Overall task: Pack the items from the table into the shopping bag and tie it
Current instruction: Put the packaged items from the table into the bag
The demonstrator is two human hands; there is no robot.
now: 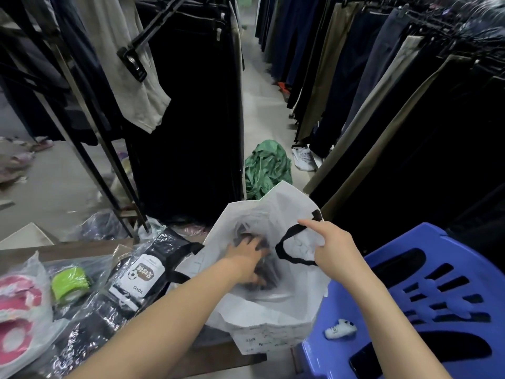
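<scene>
A white shopping bag (276, 315) with black handles stands open at the table's right end. My left hand (247, 259) reaches down inside it and rests on a dark packaged item (262, 269); the grip is blurred. My right hand (332, 246) holds the bag's near rim by the black handle (287, 242), forefinger pointing out. On the wooden table (68, 250) lie a black packet with a football label (147, 274), a green roll in clear plastic (71, 283) and a pink-and-white packet (16, 315).
A blue plastic stool (437, 296) stands at the right with a small white object (340, 328) and a dark phone (366, 362) on it. Racks of hanging trousers (191, 105) line both sides of the aisle. A green cloth (266, 168) lies on the floor.
</scene>
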